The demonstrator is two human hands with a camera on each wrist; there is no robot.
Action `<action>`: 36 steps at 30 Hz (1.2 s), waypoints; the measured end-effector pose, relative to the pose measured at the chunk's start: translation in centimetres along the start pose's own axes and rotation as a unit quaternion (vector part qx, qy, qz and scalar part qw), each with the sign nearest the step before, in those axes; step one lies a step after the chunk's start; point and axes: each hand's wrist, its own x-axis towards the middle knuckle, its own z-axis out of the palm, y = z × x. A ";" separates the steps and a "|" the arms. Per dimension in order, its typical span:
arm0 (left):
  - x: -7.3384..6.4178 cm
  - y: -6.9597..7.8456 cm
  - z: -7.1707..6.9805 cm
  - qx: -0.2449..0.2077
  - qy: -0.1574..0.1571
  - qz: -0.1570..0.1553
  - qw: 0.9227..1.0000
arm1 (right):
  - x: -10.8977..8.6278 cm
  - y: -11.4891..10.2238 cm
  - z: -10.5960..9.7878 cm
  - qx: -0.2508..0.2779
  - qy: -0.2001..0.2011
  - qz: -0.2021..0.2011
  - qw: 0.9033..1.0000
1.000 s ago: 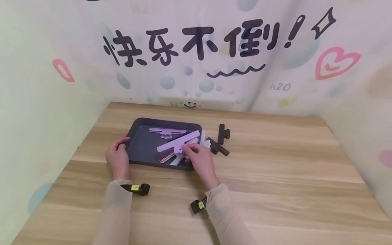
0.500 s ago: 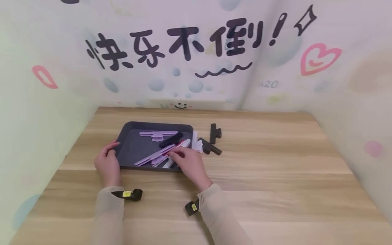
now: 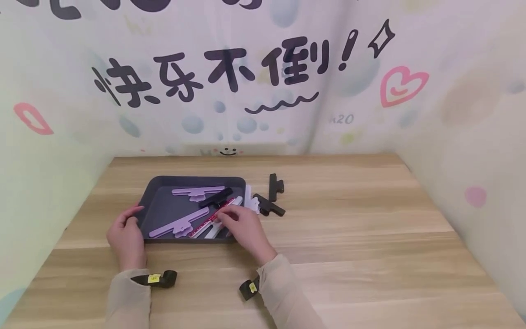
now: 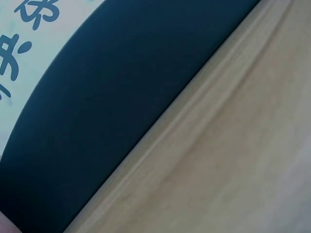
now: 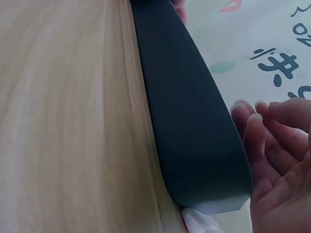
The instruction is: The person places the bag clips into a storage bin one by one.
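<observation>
In the head view my left hand [image 3: 127, 237] grips the left side of a dark grey tray [image 3: 158, 185], fingers at its rim. My right hand [image 3: 243, 228] hangs over the tray's front right, fingertips close above a red-and-white bag clip [image 3: 201, 225]. In the right wrist view its fingers are loosely bent with nothing between them. One purple bag clip [image 3: 178, 224] lies at the tray's front, another purple clip [image 3: 197, 192] at the back. A black clip [image 3: 215, 198] and a white clip [image 3: 213, 230] lie among them, the white one partly hidden by my hand.
Outside the tray's right side lie a pale lilac clip [image 3: 251, 203], a black clip [image 3: 268, 205] and a second black clip [image 3: 275, 186]. They rest on the wooden table [image 3: 349, 246]. A printed curtain [image 3: 185, 141] hangs behind the table.
My right hand has lowered the purple clip into the front of the tray and let it go. The left hand keeps its grip on the tray. The head view has shifted.
</observation>
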 end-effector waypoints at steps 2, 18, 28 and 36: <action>-0.1 -0.1 0.0 0.001 0.002 0.001 1.000 | -0.1 0.2 -0.1 0.026 -0.001 0.001 1.000; 0.2 -0.6 0.4 0.029 -0.007 0.028 0.999 | -1.1 -1.8 -3.2 0.081 0.026 0.032 0.996; 1.0 0.3 0.7 0.005 -0.006 0.031 0.999 | 0.9 1.5 -4.8 0.127 0.056 0.057 0.989; 1.0 -0.1 0.3 0.001 0.002 0.029 1.000 | 1.1 3.7 -5.5 0.124 0.077 0.087 0.985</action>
